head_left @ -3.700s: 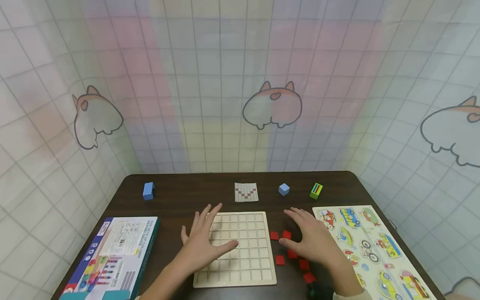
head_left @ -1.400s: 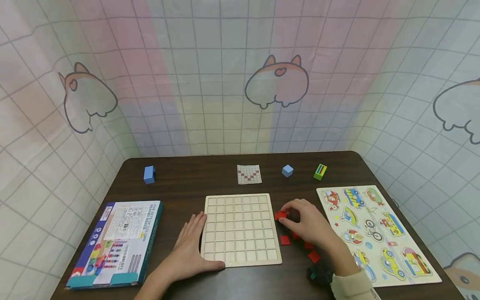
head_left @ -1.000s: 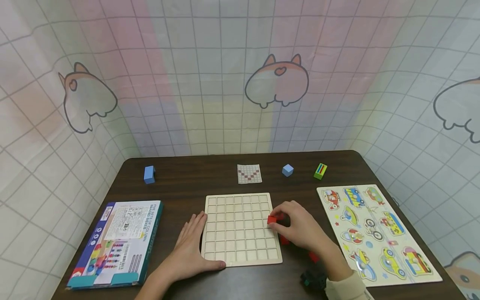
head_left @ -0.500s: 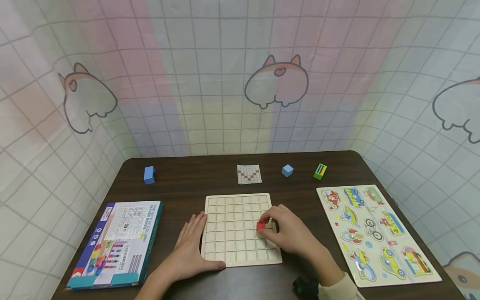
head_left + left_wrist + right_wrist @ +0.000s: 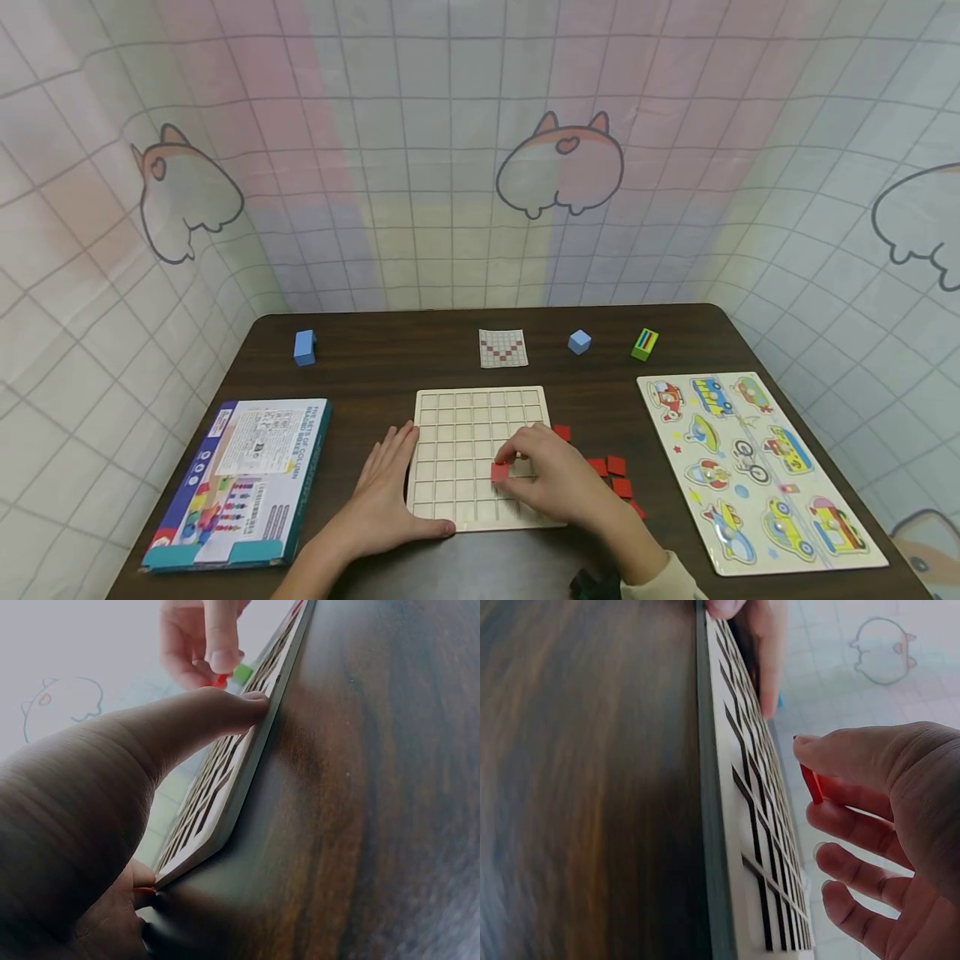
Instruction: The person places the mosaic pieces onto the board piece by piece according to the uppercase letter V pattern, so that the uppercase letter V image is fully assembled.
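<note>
Right hand (image 5: 558, 483) is pinching a red tile (image 5: 500, 472) between thumb and fingertips, hovering it over the grid board (image 5: 450, 417) (lower middle cells). Left hand (image 5: 386, 492) is lying flat, fingers straight, bracing the board's left edge. Board cells are showing bare; spare red tiles (image 5: 615, 467) are sitting right of it.

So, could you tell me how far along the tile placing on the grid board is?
Barely begun: no tile visibly sits in the grid board. In hand: the right hand pinches one red tile over it while the left hand steadies its edge. Left: the loose red tiles beside it.
</note>
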A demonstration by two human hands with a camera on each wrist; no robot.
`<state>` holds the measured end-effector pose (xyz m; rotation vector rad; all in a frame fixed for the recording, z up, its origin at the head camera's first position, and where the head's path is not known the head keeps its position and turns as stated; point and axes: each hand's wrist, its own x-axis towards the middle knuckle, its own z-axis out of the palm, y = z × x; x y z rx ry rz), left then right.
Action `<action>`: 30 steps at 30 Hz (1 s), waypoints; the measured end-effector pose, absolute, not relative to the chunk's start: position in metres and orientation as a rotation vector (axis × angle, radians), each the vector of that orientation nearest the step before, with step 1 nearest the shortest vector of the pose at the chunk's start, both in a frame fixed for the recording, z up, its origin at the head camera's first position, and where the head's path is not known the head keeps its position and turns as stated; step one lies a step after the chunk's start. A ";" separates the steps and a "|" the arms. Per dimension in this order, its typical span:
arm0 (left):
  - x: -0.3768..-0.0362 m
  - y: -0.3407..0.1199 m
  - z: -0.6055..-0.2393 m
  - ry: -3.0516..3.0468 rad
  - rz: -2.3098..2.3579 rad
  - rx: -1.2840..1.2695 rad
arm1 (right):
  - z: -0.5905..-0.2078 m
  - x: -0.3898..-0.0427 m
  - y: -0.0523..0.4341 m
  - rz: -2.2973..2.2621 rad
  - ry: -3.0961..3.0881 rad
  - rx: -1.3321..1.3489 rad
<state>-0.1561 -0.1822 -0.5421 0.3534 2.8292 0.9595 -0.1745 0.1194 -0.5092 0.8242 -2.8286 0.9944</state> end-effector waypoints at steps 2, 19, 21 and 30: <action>-0.156 -0.182 -0.542 2.825 0.961 0.357 | -0.510 -0.173 0.116 0.996 -2.842 0.833; -0.157 -0.183 -0.545 2.842 0.943 0.365 | -0.520 -0.174 0.098 0.883 -2.834 0.976; -0.157 -0.183 -0.545 2.842 0.942 0.364 | -0.521 -0.174 0.098 0.885 -2.839 0.973; -0.158 -0.182 -0.543 2.824 0.951 0.368 | -0.523 -0.175 0.100 0.895 -2.879 0.943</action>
